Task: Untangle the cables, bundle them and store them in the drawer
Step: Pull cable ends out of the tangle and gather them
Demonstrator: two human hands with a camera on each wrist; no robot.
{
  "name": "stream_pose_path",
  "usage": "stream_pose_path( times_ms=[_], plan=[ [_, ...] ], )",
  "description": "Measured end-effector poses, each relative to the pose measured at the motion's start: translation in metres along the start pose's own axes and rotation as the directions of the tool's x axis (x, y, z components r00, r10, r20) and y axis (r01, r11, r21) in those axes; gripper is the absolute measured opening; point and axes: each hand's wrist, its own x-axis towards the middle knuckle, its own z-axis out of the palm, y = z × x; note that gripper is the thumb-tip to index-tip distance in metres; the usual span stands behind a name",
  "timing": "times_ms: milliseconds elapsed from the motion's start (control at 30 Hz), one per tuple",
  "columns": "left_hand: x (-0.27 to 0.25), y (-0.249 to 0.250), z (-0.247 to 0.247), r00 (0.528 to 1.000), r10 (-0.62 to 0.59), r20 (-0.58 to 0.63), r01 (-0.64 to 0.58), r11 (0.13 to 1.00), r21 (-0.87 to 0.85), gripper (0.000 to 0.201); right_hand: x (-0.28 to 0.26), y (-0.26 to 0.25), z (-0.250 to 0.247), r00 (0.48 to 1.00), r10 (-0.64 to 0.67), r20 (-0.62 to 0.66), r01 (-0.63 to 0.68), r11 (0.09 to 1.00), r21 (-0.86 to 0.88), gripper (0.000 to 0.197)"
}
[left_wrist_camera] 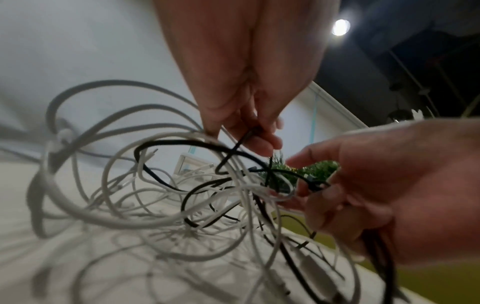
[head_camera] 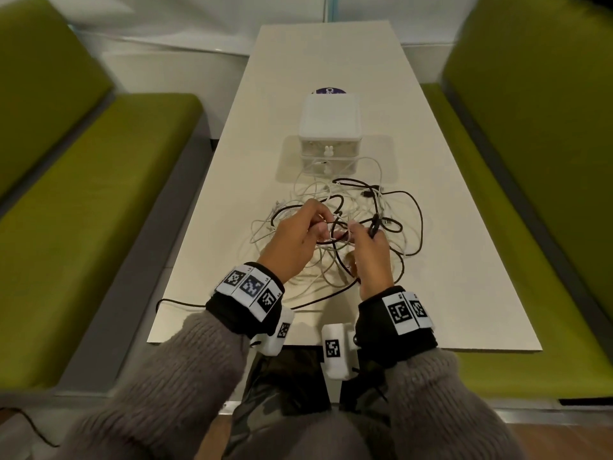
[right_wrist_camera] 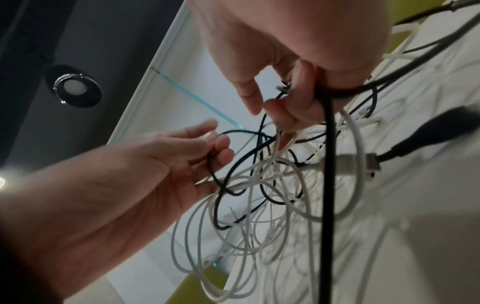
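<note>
Your left hand [head_camera: 292, 240] pinches a thin black cable [left_wrist_camera: 233, 150] between thumb and fingertips, lifted above the table [head_camera: 447, 260]. Your right hand [head_camera: 371, 257] is curled round a thicker black cable [right_wrist_camera: 327, 164] that drops straight down from the fist, its fingertips also nipping a black plug end. Between both hands hangs the tangle of white cables [head_camera: 318, 263], with the rest sprawled over the middle of the table, one black strand trailing to the near left edge. The white drawer box [head_camera: 329, 127] stands farther along the table's middle, beyond the tangle, with white loops reaching its front.
</note>
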Motion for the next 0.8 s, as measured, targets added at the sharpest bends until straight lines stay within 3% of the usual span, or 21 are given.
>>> stream_pose_path(
  times_ms=[67,133,200,267,333,367,433,467,500,567,633,733,800],
  plan=[
    [0.0,0.003,0.0,1.0,-0.024,-0.016,0.024,1.0,-0.016,0.025,0.001,-0.001,0.001,0.999,-0.049,-0.023,0.049,0.999,0.004,0.034],
    [0.001,0.007,-0.003,0.999,-0.032,-0.037,0.036,0.993,0.112,0.022,0.003,-0.002,0.0,0.995,-0.068,-0.071,0.07,0.997,0.022,0.029],
    [0.002,0.009,-0.01,0.996,0.018,-0.082,-0.001,0.978,0.208,0.014,0.005,-0.001,-0.001,0.99,-0.048,-0.133,0.058,0.996,0.073,0.026],
    [0.001,0.008,-0.019,0.986,0.069,-0.155,-0.04,0.982,0.184,0.013,0.008,-0.001,-0.001,0.983,-0.033,-0.183,0.05,0.995,0.09,0.029],
    [-0.002,0.005,-0.029,0.975,0.009,-0.223,-0.01,1.0,0.0,0.019,0.011,0.0,-0.002,0.977,-0.039,-0.21,0.061,0.993,0.1,0.031],
    [-0.005,0.004,-0.034,0.964,-0.059,-0.26,0.014,0.985,-0.174,0.022,0.012,0.0,-0.004,0.973,-0.051,-0.225,0.075,0.993,0.097,0.031],
    [-0.011,0.002,-0.043,0.929,-0.219,-0.299,0.046,0.868,-0.495,0.026,0.013,0.0,-0.006,0.97,-0.075,-0.231,0.097,0.992,0.083,0.032],
    [-0.013,0.0,-0.047,0.921,-0.254,-0.295,0.071,0.855,-0.513,0.027,0.013,0.001,-0.006,0.97,-0.089,-0.225,0.108,0.991,0.076,0.032],
    [-0.013,-0.002,-0.049,0.929,-0.248,-0.274,0.118,0.901,-0.417,0.028,0.013,0.002,-0.006,0.971,-0.106,-0.213,0.122,0.991,0.062,0.031],
    [-0.015,-0.007,-0.047,0.973,-0.17,-0.157,0.168,0.985,-0.028,0.026,0.01,0.004,-0.003,0.972,-0.147,-0.181,0.153,0.988,0.024,0.03],
    [-0.016,-0.007,-0.043,0.985,-0.163,-0.05,0.171,0.954,0.247,0.022,0.006,0.005,0.002,0.972,-0.167,-0.164,0.171,0.985,0.011,0.03],
    [-0.01,0.004,-0.035,0.978,-0.206,0.031,0.161,0.84,0.518,0.044,0.004,0.006,0.002,0.966,-0.196,-0.167,0.195,0.981,-0.021,0.028],
    [-0.003,0.011,-0.03,0.993,-0.112,0.043,0.059,0.769,0.636,0.045,0.003,0.007,0.001,0.963,-0.217,-0.162,0.21,0.976,-0.061,0.024]
  ],
)
